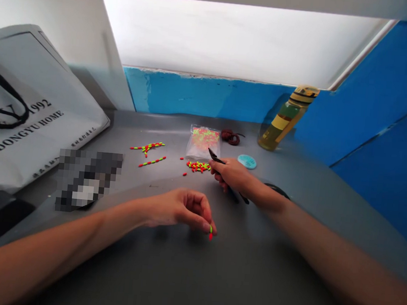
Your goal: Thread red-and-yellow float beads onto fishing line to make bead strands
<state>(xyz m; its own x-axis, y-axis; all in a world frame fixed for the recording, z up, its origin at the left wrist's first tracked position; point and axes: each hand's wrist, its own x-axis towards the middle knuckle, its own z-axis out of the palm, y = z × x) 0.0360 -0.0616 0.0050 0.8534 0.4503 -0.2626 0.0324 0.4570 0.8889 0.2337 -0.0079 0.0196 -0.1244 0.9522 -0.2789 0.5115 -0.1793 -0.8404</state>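
Near the front middle of the table, my left hand (187,210) pinches a small oval bead (211,236), red at its lower end and yellow-green above, between thumb and fingertip. Farther back to the right, my right hand (235,174) is closed around a slim black tool that looks like pliers (215,157). Its pointed tip aims up and left, and its handles come out below the palm. Just left of that tip lies a loose pile of red and yellow-green beads (198,166). Behind the pile rests a clear plastic bag (204,143) with more such beads.
Several joined bead strips (153,162) lie on the grey table (192,284) to the left. A dark red cord bundle (230,137), a light blue round disc (247,162) and a yellow-green bottle (284,121) are at the right. A large white bag (39,109) stands left, beside a blurred-out object (89,180).
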